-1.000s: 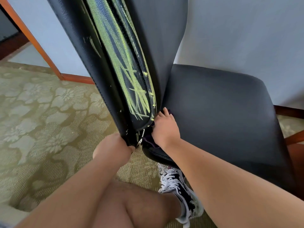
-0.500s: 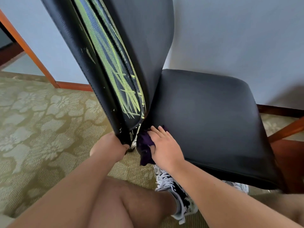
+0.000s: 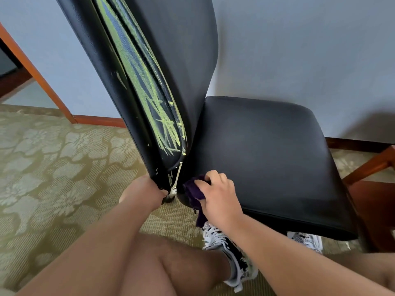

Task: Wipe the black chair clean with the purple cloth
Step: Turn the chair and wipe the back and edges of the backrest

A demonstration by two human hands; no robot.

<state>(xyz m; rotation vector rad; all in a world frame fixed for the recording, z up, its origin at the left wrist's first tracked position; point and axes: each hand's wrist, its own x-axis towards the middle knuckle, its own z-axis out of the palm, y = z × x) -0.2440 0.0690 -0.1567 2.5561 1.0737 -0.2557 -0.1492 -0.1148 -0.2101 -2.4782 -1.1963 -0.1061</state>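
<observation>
The black chair stands in front of me, seen from its side, its tall backrest rising to the upper left. Yellow-green chalk scribbles cover the narrow side edge of the backrest. My left hand grips the backrest's bottom corner. My right hand presses the purple cloth against the seat's rear corner, next to the backrest. Part of the cloth hangs below the seat edge.
Patterned olive carpet covers the floor to the left. A grey wall stands right behind the chair. A wooden piece of furniture sits at the right, a wooden post at the left. My knee and patterned sneakers are below the seat.
My right hand with the cloth slid down out of the gap at the backrest's base onto the seat's rear corner. More cloth shows now. My left hand kept its grip.
</observation>
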